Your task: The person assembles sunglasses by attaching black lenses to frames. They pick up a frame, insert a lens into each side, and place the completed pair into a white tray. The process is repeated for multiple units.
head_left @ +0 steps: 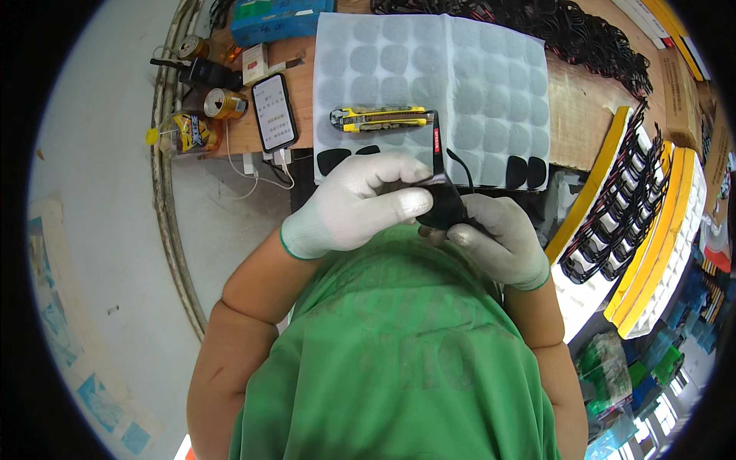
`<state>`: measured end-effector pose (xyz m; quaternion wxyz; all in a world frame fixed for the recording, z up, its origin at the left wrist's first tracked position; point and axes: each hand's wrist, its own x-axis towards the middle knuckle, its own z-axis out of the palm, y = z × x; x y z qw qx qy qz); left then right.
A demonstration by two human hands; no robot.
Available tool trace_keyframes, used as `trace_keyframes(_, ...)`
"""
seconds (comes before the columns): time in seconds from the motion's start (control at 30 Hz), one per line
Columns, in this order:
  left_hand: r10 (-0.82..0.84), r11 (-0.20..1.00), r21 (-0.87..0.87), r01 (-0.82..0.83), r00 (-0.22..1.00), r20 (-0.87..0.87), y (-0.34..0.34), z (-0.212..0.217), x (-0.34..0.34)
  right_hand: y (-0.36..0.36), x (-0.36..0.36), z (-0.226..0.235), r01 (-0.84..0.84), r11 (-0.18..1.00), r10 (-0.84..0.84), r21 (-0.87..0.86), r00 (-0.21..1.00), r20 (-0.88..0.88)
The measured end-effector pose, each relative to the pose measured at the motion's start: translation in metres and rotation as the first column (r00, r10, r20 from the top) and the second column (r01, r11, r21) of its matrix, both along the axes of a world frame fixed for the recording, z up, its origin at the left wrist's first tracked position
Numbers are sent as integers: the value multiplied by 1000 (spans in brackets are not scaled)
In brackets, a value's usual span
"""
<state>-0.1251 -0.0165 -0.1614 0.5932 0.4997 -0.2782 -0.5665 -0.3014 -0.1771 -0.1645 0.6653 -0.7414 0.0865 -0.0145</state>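
In front of my green shirt, both gloved hands hold a small black piece [442,207] with a smooth dark face; its exact kind I cannot make out. My left hand [368,195] pinches its upper left edge between thumb and fingers. My right hand [498,234] grips its lower right side, fingertips partly hidden behind it. A black strip with a red label [437,144] rises from the piece, and a thin black cord [460,162] curves up beside it. Just beyond lies a yellow and black utility knife [383,119] on a white sheet of rounded pads [491,92].
Several black pads [334,159] sit on the sheet's near edge. To the left are a phone [274,113] with cables, cans [224,103], a bottle [188,133] and a blue box [280,21]. Black cords [567,34] pile up far right, near yellow-edged white trays [594,180].
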Motion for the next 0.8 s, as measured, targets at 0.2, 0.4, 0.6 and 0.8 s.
trace_keyframes(0.2, 23, 1000, 11, -24, 998, 57, 6, -2, -2, 0, -3, 3, 4, 1000, -4, -3, 999, -45)
trace_keyframes(0.4, 92, 990, -135, -39, 909, 407, 8, -1, -6, 7, -1, 5, 109, 986, -108, -129, 994, 16)
trace_keyframes(0.6, 142, 981, -193, -17, 742, 656, 7, 5, -5, 3, -1, 8, 42, 984, -41, -175, 999, 10)
trace_keyframes(0.8, 181, 969, -248, -11, 717, 673, -4, 18, -5, -2, 0, 18, 137, 973, -137, -187, 990, 12)
